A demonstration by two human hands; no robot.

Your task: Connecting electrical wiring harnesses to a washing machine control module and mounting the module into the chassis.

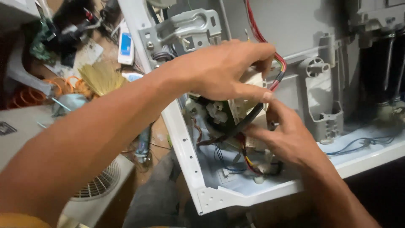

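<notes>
Inside the open white casing (192, 169), the left hand (219, 69) clamps down over a cream part (249, 105), thumb pressed at its edge. The right hand (287, 135) pinches the black cable (244, 122) just below. Red wires (257, 29) run behind; a fan (99, 183) lies well apart.

A: Where's the component (230, 110)?
B: Inside the open appliance cabinet (198, 169), between both hands: left hand (223, 69) above, right hand (287, 135) below.
A: And the fan (99, 183)?
B: Left of the cabinet, with the broom (101, 78) behind it.
</notes>
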